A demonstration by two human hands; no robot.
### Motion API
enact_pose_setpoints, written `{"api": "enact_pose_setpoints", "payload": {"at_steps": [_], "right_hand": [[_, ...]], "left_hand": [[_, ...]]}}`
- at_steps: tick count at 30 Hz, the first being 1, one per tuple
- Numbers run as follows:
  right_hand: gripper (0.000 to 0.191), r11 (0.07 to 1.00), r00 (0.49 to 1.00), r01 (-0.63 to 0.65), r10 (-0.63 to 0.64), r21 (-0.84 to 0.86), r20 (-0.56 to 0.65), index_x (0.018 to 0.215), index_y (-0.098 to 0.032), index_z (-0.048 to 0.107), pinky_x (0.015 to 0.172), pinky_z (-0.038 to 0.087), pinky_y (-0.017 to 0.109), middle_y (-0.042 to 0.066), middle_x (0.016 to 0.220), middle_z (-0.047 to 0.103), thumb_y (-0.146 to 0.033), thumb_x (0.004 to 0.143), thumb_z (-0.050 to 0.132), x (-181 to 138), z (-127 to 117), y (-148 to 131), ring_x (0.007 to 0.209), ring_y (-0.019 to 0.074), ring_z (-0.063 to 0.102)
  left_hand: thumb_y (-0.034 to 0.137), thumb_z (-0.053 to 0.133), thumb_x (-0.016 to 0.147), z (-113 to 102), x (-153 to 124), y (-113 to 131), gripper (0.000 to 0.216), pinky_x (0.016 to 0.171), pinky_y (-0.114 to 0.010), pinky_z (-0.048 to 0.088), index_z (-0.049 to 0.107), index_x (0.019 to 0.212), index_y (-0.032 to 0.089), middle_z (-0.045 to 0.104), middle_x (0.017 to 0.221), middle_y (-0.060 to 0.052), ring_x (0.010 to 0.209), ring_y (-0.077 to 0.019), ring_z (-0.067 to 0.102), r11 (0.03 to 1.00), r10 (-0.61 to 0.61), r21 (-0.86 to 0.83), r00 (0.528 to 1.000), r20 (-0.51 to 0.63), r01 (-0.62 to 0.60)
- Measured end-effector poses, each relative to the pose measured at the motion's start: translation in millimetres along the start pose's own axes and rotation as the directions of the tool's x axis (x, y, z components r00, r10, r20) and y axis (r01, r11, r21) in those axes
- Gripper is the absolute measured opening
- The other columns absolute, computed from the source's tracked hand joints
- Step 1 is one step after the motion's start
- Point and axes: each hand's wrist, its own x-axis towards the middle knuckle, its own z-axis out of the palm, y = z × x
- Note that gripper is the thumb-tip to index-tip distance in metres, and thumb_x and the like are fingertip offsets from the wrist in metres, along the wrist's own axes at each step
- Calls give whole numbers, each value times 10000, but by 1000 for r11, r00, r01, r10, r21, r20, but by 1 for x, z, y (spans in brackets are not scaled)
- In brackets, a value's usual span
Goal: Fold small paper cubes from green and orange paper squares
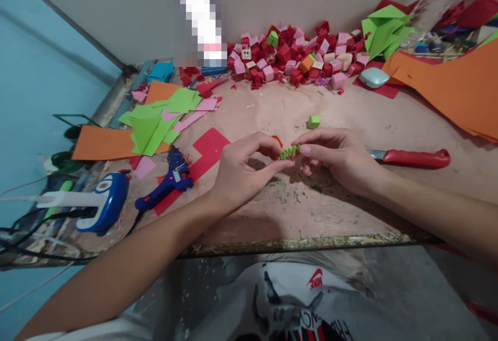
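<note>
Over the middle of the worn table (350, 201), my left hand (243, 170) and my right hand (338, 157) meet. Between them they pinch a small green zigzag strip of foam (290, 151), the left thumb and forefinger on its left end, the right fingertips on its right end. A bit of orange shows just behind the strip under my left fingers. A small green foam cube (313, 121) lies on the table just beyond my hands. Green crumbs are scattered on the table below the strip.
A red-handled knife (412, 157) lies right of my right hand. A blue glue gun (167, 183) rests on a red foam piece (208, 149) at left, beside a blue device (107, 201). Red and pink foam cubes (295, 58) are piled at the back; green (155, 123) and orange (459, 84) sheets lie at the sides.
</note>
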Motion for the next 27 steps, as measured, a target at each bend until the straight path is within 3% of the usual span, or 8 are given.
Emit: {"api": "enact_pose_setpoints", "payload": {"at_steps": [10, 21, 27], "right_hand": [[231, 995, 997, -19, 26, -93, 71, 965, -221, 872, 632, 589, 299, 15, 728, 768, -394, 826, 935, -3, 1, -3, 624, 146, 689], [219, 999, 992, -38, 42, -38, 123, 962, -213, 850, 644, 603, 279, 6, 729, 767, -346, 823, 954, -2, -1, 2, 633, 135, 697], [254, 996, 981, -83, 75, 34, 180, 966, -205, 789, 695, 620, 283, 38, 862, 815, -337, 829, 957, -3, 0, 4, 744, 163, 756]], "left_hand": [[382, 895, 889, 0, -1, -2, 239, 662, -246, 549, 731, 904, 207, 771, 860, -19, 761, -133, 711, 998, 59, -21, 998, 35, -58], [390, 863, 922, 0, 0, -1, 226, 731, -283, 557, 729, 912, 209, 771, 856, -20, 779, -143, 706, 991, 133, -5, 988, 80, -133], [381, 839, 947, 0, 0, -4, 202, 732, -282, 550, 731, 932, 211, 765, 862, -22, 783, -140, 702, 986, 167, -12, 982, 86, -166]]}}
